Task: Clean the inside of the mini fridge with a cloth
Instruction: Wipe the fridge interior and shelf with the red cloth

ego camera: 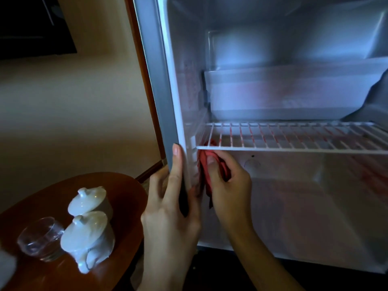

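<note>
Cloth (pixel 212 164) against the mini fridge's (pixel 294 185) left inner wall, just under the wire shelf (pixel 294 136).

Bunched red fabric hangs lengthwise downward, pinched by the curled right hand (pixel 226 181), which hides most of it. Left hand (pixel 170 206) grips the fridge's front edge, fingers straight upward; palm side unseen.

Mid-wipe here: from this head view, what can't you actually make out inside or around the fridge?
- Head view: most of the red cloth is hidden by the right hand gripping it.
- The fridge's right wall and top are cut off by the frame edge.
- The left hand's thumb sits behind the fridge's front edge.
- Whether the interior is clean: dim light and blur.
- Contents of the two lidded cups: lids cover them.
</note>
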